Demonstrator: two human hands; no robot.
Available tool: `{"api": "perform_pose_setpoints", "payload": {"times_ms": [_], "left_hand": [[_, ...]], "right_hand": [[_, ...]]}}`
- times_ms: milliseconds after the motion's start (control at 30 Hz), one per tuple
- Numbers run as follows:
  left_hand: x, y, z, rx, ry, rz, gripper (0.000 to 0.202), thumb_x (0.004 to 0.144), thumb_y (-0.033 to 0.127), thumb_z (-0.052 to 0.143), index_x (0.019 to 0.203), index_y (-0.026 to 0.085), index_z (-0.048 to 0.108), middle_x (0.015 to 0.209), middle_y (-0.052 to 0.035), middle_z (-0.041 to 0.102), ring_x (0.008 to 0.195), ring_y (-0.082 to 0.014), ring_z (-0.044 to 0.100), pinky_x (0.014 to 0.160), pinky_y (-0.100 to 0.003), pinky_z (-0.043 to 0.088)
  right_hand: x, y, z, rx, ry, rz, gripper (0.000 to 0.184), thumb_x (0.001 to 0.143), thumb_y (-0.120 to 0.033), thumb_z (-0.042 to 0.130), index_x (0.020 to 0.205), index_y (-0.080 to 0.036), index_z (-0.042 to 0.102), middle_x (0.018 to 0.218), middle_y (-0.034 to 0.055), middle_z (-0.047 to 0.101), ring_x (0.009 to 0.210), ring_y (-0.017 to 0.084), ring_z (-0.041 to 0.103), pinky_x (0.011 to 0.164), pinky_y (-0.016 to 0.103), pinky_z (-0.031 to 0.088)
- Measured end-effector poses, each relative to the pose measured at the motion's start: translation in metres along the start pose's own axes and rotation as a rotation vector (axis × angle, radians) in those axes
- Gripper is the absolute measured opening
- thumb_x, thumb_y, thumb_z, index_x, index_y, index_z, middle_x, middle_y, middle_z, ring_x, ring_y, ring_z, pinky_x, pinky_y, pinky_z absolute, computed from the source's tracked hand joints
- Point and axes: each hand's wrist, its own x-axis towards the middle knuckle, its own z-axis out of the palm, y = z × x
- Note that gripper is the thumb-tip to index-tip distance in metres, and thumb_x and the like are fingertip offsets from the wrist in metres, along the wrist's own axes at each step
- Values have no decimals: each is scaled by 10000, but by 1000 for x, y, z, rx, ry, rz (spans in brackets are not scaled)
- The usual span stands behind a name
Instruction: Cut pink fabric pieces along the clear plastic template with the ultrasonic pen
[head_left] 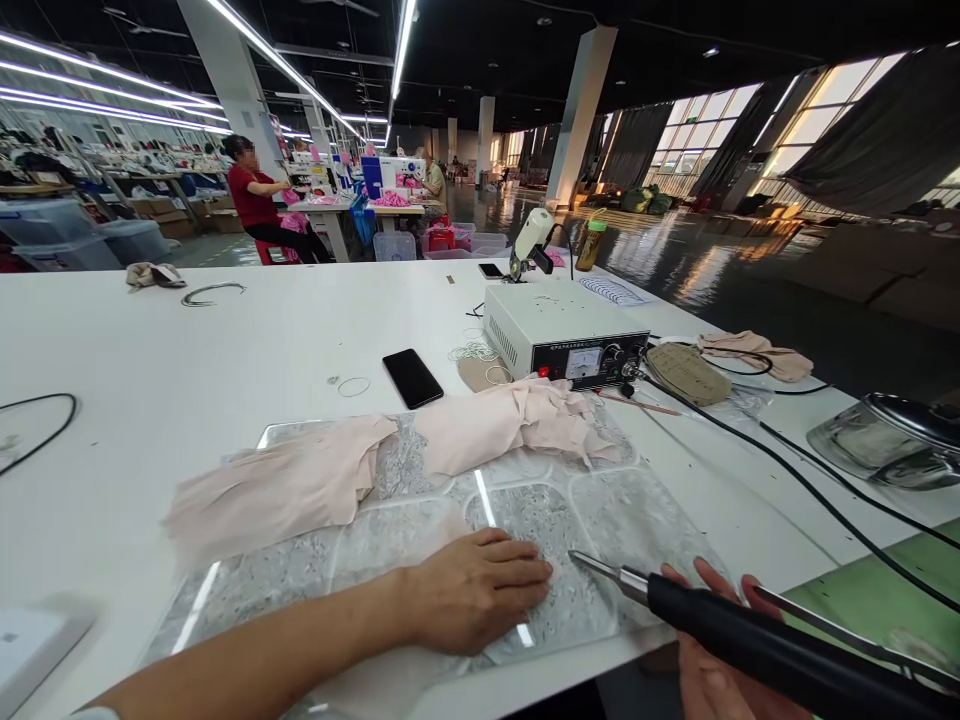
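Note:
My left hand point(480, 590) lies palm down with its fingers stretched out on a glossy grey-patterned mat point(525, 510). Pale pink fabric point(439, 530) shows at its edge; what lies beneath the palm is hidden. In my right hand point(712, 650) rests a corded tool with a black handle point(742, 630) and a pointed metal tip, the fingers curled loosely around it. That tip points left, just above the mat and near my left fingertips. Beyond my hands lie two stacks of pale pink fabric pieces, one to the left point(285, 490) and another to the right point(517, 425).
A control box point(566, 330) with a dial stands behind the fabric, its black cable running right. Nearby are a phone point(412, 378), thin elastic loops point(476, 352), a tan pad point(686, 373) and a lidded glass pot point(885, 440). A co-worker point(259, 200) sits at a sewing machine beyond.

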Motion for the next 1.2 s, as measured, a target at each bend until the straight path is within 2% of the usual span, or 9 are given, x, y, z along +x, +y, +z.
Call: {"api": "perform_pose_setpoints", "payload": {"times_ms": [33,133,200,300,433,533,733,967,1200], "left_hand": [[0,0,0,-2,-2,-1,304,987,231,436,1248,136,559,1301,-102,602,1269,-227,498,1069,-350,365],[0,1,-1,4,-4,-5,310,991,227,418,1249,135,562,1287,-113,610,1258,-230,510,1050,-354,387],[0,1,-1,11,1,-7,310,994,225,411,1245,126,564,1282,-115,613,1253,-231,514,1040,-355,395],[1,1,-2,17,12,-2,310,994,219,417,1241,103,563,1283,-111,613,1253,-234,510,1041,-361,392],[1,1,-2,0,8,-3,310,996,211,406,1235,114,578,1279,-116,614,1248,-232,515,1042,-361,398],[1,1,-2,-14,5,7,310,999,212,398,1224,119,590,1277,-122,615,1247,-236,515,1048,-368,397],[-1,-1,2,-3,8,9,300,999,222,413,1221,122,587,1287,-106,609,1260,-241,503,1050,-358,374],[-1,-1,2,8,-14,6,313,1009,228,371,1209,133,592,1299,-87,600,1266,-227,491,1060,-333,346],[0,-1,1,16,33,33,290,995,209,413,1190,90,592,1281,-93,611,1247,-240,503,1024,-347,373]], "right_hand": [[3,-4,5,42,-3,-5,543,852,-376,616,1362,-330,438,1292,80,587,1159,339,582,864,504,559],[9,-23,26,218,206,8,487,924,-339,478,1401,-338,381,1310,90,526,1182,308,547,896,543,516],[13,-37,39,369,283,65,463,914,-313,478,1372,-338,420,1247,83,519,1054,260,584,891,524,510],[23,-54,51,524,371,73,298,888,-276,480,1174,-311,554,1061,44,506,837,185,553,825,438,512],[37,-66,50,485,327,-36,209,886,-283,401,1034,-271,548,951,37,431,642,151,424,614,339,455],[41,-73,47,424,291,-49,188,873,-302,381,980,-264,531,905,32,394,583,141,359,535,306,386],[43,-81,52,524,223,-25,65,836,-281,443,844,-259,503,775,-12,382,546,131,385,505,298,405],[44,-84,63,551,219,-22,35,804,-227,489,830,-240,506,741,-19,427,525,123,434,483,308,435],[45,-88,65,523,174,-69,29,808,-225,506,834,-234,497,736,-25,424,512,111,447,478,304,456]]}}
